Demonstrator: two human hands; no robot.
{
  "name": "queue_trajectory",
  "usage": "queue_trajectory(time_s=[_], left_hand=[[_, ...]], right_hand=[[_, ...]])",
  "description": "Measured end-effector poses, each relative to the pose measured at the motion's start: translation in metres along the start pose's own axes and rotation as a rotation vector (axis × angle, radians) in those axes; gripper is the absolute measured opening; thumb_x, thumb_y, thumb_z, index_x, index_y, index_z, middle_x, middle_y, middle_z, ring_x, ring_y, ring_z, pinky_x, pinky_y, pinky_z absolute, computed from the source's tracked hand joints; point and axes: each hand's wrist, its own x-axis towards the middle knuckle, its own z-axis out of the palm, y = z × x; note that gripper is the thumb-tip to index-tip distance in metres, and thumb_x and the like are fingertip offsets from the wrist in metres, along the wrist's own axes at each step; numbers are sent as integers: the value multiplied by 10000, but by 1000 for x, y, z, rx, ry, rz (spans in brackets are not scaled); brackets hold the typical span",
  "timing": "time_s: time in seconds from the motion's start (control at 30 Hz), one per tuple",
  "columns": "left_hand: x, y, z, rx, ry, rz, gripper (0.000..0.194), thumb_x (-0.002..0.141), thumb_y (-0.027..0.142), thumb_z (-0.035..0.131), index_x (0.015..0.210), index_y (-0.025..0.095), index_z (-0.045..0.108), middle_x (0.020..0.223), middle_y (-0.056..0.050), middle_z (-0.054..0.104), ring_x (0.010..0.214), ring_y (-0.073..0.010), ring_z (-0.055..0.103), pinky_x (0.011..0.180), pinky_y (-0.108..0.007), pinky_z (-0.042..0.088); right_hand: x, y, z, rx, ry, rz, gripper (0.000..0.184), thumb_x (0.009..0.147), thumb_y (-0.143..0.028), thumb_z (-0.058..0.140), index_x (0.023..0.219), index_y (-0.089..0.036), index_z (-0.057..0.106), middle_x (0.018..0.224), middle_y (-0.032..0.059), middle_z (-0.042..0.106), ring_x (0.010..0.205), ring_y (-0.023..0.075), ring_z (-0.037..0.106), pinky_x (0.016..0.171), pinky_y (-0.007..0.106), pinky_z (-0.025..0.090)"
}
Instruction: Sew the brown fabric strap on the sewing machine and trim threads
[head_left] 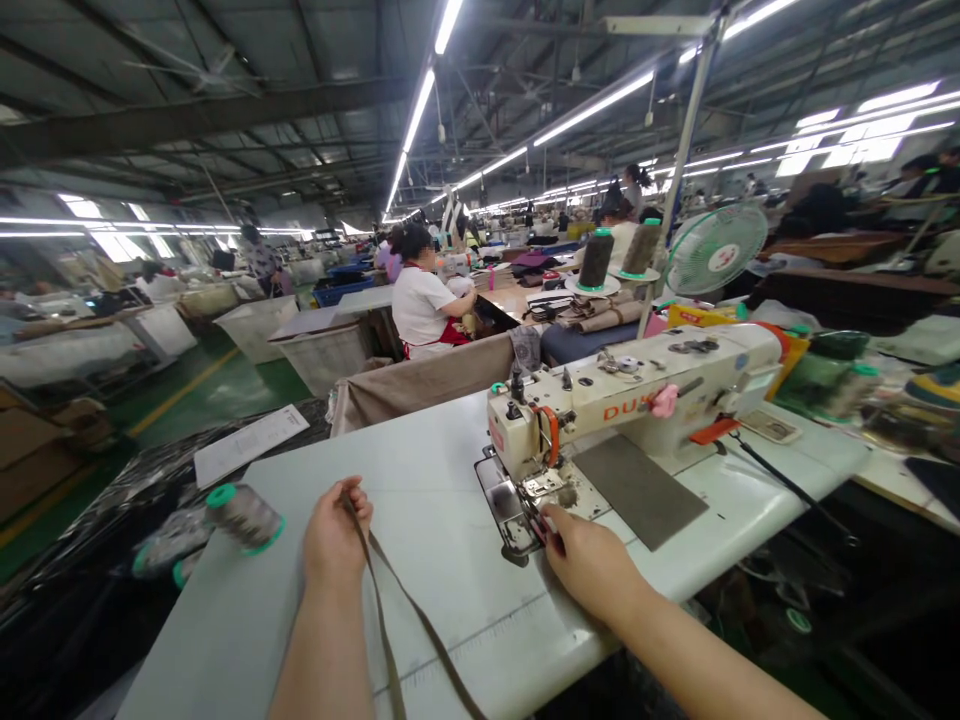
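Strap point(397, 610), olive and narrow, lying across the white desk point(420, 480) and trailing off its near edge, pinched at the top end by the left hand point(335, 535), fingers closing around it. Right hand point(592, 565) reaching to the sewing machine point(637, 395), fingertips touching the metal plate below the needle, gripping nothing. Resting left of the left hand, a grey thread spool point(244, 515) on its side.

Thread spool point(244, 517) left of sewing machine point(630, 400), on table point(420, 480).
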Motion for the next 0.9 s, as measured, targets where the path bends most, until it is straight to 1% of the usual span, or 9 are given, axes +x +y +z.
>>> queue_trajectory(time_s=[0.1,0.27,0.37,0.47,0.53,0.63,0.7,0.8,0.9], left_hand=[[-2,-1,2,29,-6,10,171,748,268,695,762,106,746,656,-6,545,580,-74,490,492,-133,390],[-20,-7,16,156,-124,56,365,707,372,898,941,102,829,821,-44,660,736,-106,554,592,-164,445],[-41,-11,25,279,-238,32,475,713,456,952,1016,106,849,836,-50,662,768,-132,553,628,-211,451],[-61,-14,32,412,-341,5,514,752,564,927,1023,132,860,923,-74,694,834,-153,570,723,-252,495],[-71,-16,35,457,-368,-15,546,734,612,927,1007,143,865,955,-86,709,860,-165,583,778,-281,519],[-75,-19,36,497,-385,-63,619,655,639,965,1020,148,869,829,-56,675,781,-151,565,717,-274,492],[-73,-21,35,511,-390,-91,653,596,631,996,1020,151,870,757,-32,643,721,-131,536,660,-254,448],[-68,-25,31,522,-398,-107,650,544,605,1022,985,153,870,743,-24,643,690,-117,520,639,-245,426],[-64,-28,28,540,-423,-112,622,556,568,1027,986,149,865,768,-36,671,700,-125,539,647,-251,432]], right_hand=[[2,-1,5,42,3,-4,406,1004,-176,461,1348,-170,676,1135,157,813,1053,302,772,880,358,500],[0,14,9,287,28,-25,498,942,-179,450,1393,-168,662,1192,147,795,1053,272,755,907,348,504],[-2,32,10,534,-53,9,423,836,-231,494,1191,-210,723,920,69,781,809,240,718,759,331,495],[-1,43,13,799,-167,82,274,703,-277,519,926,-241,674,679,-7,633,579,185,565,596,299,411],[0,42,14,949,-231,132,223,653,-300,542,856,-252,622,623,-41,536,509,147,452,539,280,339],[2,26,14,1019,-354,183,214,682,-391,607,849,-257,618,552,-74,393,479,130,335,510,280,253],[2,9,13,1002,-372,94,284,758,-519,628,855,-253,634,565,-65,388,524,144,362,537,288,272],[6,-19,15,960,-264,-160,414,847,-651,607,822,-237,622,712,-15,525,711,181,493,665,305,377],[20,-47,25,902,-169,-244,426,897,-643,566,772,-236,549,748,-13,530,764,189,506,709,312,388]])
